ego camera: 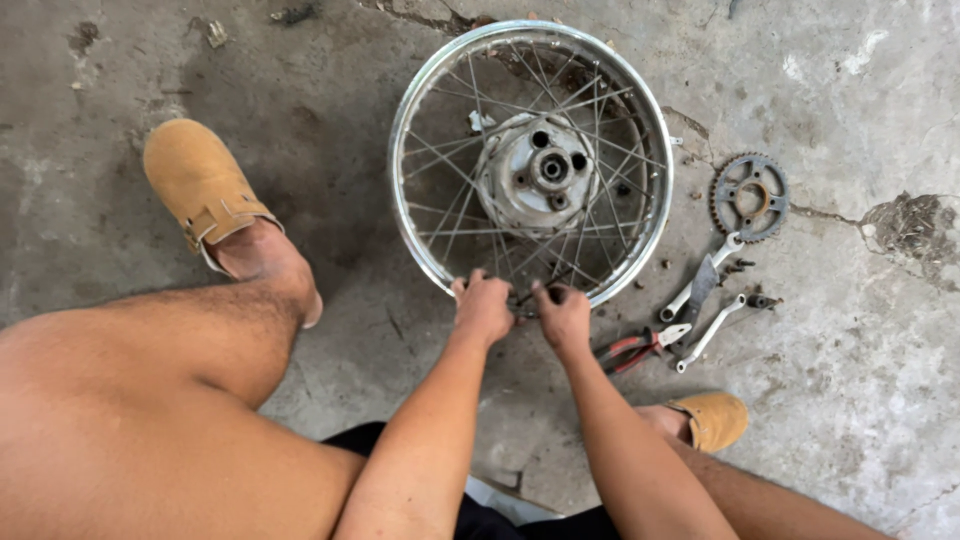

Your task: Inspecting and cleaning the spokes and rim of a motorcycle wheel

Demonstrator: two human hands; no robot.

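Chromed steel spoked motorcycle wheel rim [425, 250] lies flat on the stained grey concrete floor [850, 380], centre of scene, its near edge directly under both hands.

Nearest the camera: the person's bare knees and forearms, with a tan suede clog [200, 185] on the left and a second tan clog [712, 420] near right.

Left hand [483, 308]: fingers curled closed over the near edge of the rim, pinching at the spoke ends. Right hand [563, 316]: closed likewise, touching the rim just beside the left hand. Whether either holds a small tool or only a spoke nipple cannot be told; the fingers hide it.

Right of the hands, on the floor: red-handled pliers [640, 348], then two bright metal spanners [705, 300] lying crossed, with small dark bolts [760, 300] beside them. Farther right: a dark toothed sprocket [750, 197], apart from the wheel.

Farthest: the dull grey hub [535, 170] with bolt holes, centred in the thin crossing wire spokes [450, 215].

Assessment: the work at the rim edge appears to be spoke handling. It would be done well by steadying the rim with one hand, turning one spoke at a time, and keeping the neighbouring crossed spokes from bending.
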